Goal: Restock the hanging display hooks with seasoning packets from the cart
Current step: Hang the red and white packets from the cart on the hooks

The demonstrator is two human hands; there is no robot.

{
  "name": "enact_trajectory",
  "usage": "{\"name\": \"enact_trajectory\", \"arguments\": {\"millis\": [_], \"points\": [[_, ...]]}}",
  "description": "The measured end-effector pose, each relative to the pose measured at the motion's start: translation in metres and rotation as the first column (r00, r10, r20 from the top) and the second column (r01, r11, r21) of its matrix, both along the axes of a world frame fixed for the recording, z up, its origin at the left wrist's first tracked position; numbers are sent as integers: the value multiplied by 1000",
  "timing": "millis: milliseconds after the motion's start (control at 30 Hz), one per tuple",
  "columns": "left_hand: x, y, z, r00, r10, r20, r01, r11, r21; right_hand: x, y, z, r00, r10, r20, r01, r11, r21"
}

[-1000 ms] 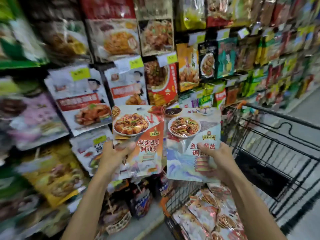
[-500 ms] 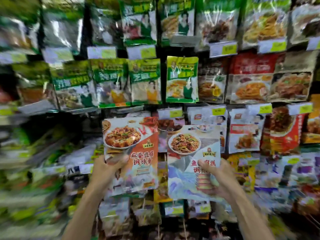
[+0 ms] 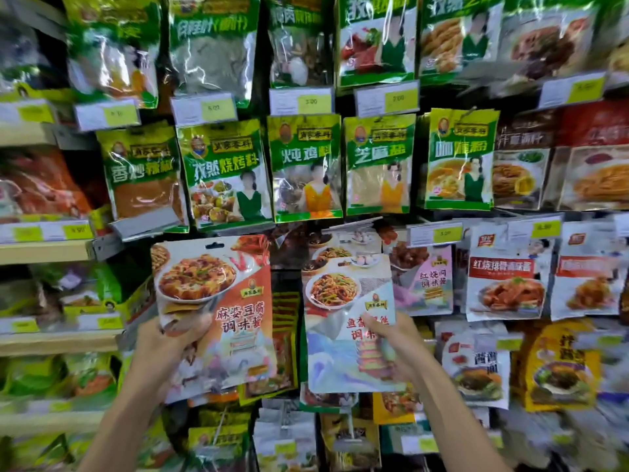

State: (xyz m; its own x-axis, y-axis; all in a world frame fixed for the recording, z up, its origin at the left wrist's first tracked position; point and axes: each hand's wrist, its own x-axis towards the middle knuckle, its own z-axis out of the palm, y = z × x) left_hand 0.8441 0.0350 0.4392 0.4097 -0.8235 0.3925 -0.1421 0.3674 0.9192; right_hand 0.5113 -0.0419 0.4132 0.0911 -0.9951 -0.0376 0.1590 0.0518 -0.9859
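My left hand (image 3: 163, 349) grips an orange mapo tofu seasoning packet (image 3: 221, 301) by its lower left edge and holds it upright before the display. My right hand (image 3: 391, 349) grips a pale blue seasoning packet (image 3: 343, 335) with a noodle dish on it, thumb across the front. Both packets are raised side by side in front of the hanging display, just under a row of green packets (image 3: 306, 168). The top of the blue packet overlaps matching packets (image 3: 343, 247) hanging behind it. The cart is out of view.
Hanging packets cover the whole wall. Yellow price tags (image 3: 435, 233) stick out on the hook ends. White and red sauce packets (image 3: 503, 277) hang to the right. Wooden shelf edges (image 3: 44, 250) with boxed goods stand at the left.
My view has swung from the cart up to the display wall. Both hands have carried their packets upward and closer to the hooks; the cart has dropped out of view.
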Motion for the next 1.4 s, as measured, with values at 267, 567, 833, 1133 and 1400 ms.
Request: {"name": "enact_trajectory", "arguments": {"millis": [267,567,833,1133,1400], "points": [[14,-20,-12,999,6,-41,-5,1000,24,11,-39,15,999,-42,-2,42,998,41],[16,-31,-16,997,53,-62,-46,993,111,16,-72,12,998,-56,-11,57,993,103],[10,-31,-22,997,63,-52,-56,991,125,10,-87,17,997,-71,7,70,995,68],[2,-39,-29,994,92,-65,-83,988,129,8,-91,16,996,-86,-25,88,989,117],[-5,-42,-31,996,73,-43,-67,989,133,19,-107,18,982,-182,-40,186,977,107]]}}
